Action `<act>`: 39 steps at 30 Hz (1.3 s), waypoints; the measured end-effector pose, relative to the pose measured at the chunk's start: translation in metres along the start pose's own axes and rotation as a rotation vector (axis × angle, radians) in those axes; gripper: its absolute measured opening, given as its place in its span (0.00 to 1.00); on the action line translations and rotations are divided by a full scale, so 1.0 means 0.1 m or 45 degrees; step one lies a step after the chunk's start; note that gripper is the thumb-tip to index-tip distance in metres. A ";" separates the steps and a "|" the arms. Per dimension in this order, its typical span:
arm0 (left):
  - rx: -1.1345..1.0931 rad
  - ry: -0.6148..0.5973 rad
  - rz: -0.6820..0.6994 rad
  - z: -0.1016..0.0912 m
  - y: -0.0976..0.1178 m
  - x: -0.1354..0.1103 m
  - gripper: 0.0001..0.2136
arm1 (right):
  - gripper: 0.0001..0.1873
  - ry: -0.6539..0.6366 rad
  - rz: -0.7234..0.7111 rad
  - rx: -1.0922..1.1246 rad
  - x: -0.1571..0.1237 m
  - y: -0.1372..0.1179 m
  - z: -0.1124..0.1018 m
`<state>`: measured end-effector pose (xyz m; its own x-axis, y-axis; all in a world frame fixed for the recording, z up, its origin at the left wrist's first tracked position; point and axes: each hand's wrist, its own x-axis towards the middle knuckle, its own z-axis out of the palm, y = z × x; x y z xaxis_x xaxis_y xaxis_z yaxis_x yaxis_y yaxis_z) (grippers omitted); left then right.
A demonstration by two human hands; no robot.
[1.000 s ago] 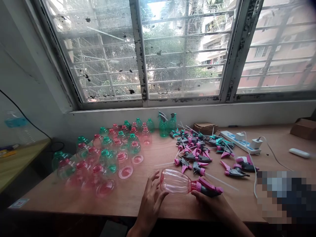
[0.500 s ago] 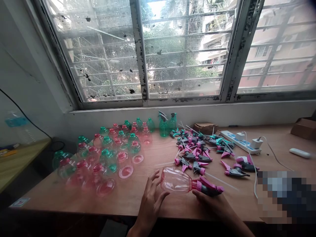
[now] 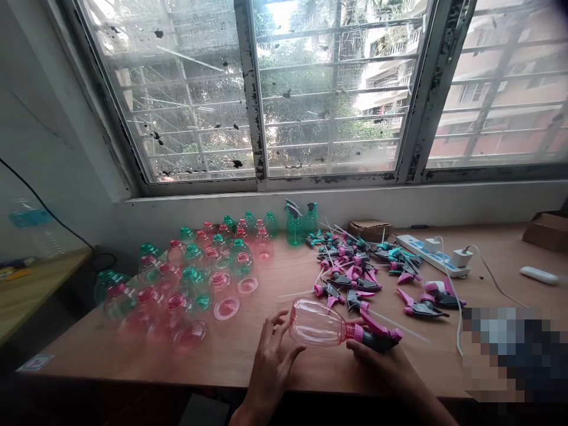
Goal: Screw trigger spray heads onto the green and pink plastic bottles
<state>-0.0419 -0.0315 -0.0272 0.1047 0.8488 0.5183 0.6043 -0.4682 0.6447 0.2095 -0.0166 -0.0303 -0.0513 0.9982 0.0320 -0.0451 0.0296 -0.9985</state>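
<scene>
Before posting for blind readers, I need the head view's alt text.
Right hand holds a pink spray bottle sideways, left hand at its base. On the table, pink and green bottles stand at left; loose spray tops lie beyond.

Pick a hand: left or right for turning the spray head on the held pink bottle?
Right, I'd say: the right hand is at the spray head, by the bottle's neck. The left hand is cupped by the bottle's base.
</scene>
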 end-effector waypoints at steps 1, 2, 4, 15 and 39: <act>0.007 0.013 -0.001 0.01 -0.01 -0.01 0.18 | 0.25 -0.006 0.006 0.021 0.00 0.01 0.01; 0.013 0.020 0.001 0.01 -0.01 -0.01 0.19 | 0.26 -0.009 0.011 0.029 0.00 0.02 0.02; 0.023 0.001 0.000 0.00 0.01 -0.01 0.23 | 0.25 0.013 0.017 0.007 -0.01 0.01 0.04; 0.017 0.025 0.013 -0.01 0.01 0.00 0.20 | 0.24 -0.015 -0.013 0.052 0.01 0.05 0.04; 0.019 0.004 0.015 -0.03 0.05 0.01 0.18 | 0.16 -0.057 -0.012 -0.134 -0.02 -0.09 0.01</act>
<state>-0.0411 -0.0339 -0.0217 0.1096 0.8423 0.5277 0.6145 -0.4747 0.6301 0.2094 -0.0185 -0.0215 -0.0957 0.9946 0.0410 0.0587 0.0467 -0.9972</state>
